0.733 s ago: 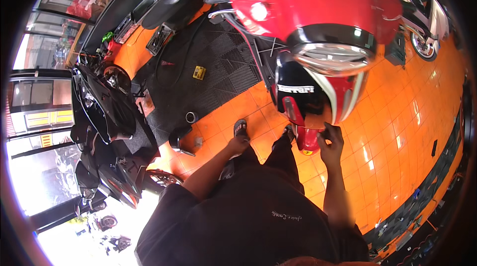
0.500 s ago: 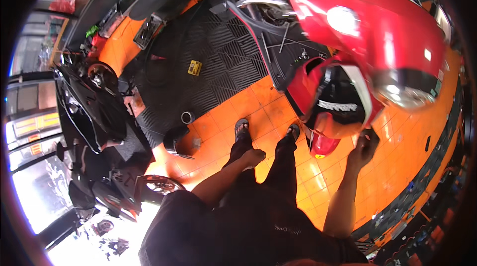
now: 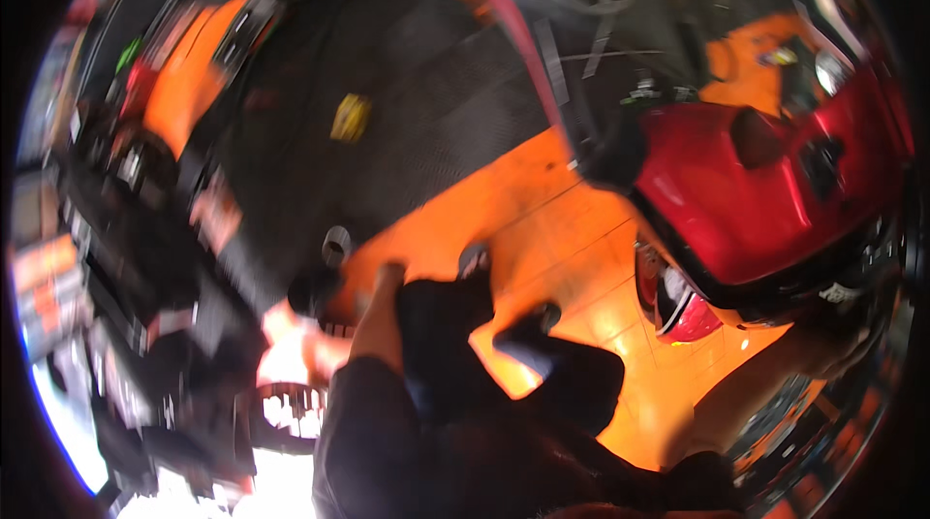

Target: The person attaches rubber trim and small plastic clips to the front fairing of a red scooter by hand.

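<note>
Head view, glossy red scooter body (image 3: 765, 199), ribbed black mat (image 3: 426, 122) (blurred), hand grips perhaps unreadable.

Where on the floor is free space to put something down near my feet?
Bare orange tiles lie between the black mat and the red scooter body, ahead of the feet. Left side is crowded with dark parts. The picture is blurred.

Motion blur smears the whole view; the right hand (image 3: 841, 345) is hidden under the red scooter body (image 3: 775, 199).
</note>
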Available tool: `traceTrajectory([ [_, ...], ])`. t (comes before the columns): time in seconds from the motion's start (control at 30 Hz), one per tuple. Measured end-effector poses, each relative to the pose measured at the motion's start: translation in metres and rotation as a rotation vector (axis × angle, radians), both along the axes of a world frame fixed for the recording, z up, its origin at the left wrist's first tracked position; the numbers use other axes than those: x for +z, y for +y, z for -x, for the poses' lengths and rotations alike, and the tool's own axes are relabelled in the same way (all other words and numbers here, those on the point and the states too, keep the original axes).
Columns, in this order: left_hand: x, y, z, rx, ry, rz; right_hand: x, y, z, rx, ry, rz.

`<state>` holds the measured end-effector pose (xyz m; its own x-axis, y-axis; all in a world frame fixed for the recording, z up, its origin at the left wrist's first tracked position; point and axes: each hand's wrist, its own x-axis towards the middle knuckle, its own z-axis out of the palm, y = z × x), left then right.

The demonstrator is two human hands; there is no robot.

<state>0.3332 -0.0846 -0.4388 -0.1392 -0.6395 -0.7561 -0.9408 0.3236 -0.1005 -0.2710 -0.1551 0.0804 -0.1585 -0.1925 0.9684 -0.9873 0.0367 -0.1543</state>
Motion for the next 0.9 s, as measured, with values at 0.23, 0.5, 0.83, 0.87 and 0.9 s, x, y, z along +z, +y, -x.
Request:
traceTrajectory([
  [0.23, -0.125, -0.138, 0.061, 0.446, 0.177, 0.213, -0.041, -0.037, -0.036, 0.552, -0.336, 0.217],
  [0.5, -0.165, -0.202, 0.129, 0.353, 0.224, 0.388, -0.044, -0.014, -0.042, 0.545, -0.154, 0.207],
  [0.83, -0.115, -0.194, 0.135, 0.455, 0.509, 0.521, -0.046, -0.018, -0.031, 0.456, 0.284, 0.408],
  [0.87, -0.099, -0.188, 0.133, 0.474, 0.586, 0.542, -0.044, -0.019, -0.034, 0.475, 0.266, 0.441],
  [0.9, -0.085, -0.175, 0.135, 0.488, 0.679, 0.561, -0.046, -0.019, -0.035, 0.498, 0.250, 0.464],
])
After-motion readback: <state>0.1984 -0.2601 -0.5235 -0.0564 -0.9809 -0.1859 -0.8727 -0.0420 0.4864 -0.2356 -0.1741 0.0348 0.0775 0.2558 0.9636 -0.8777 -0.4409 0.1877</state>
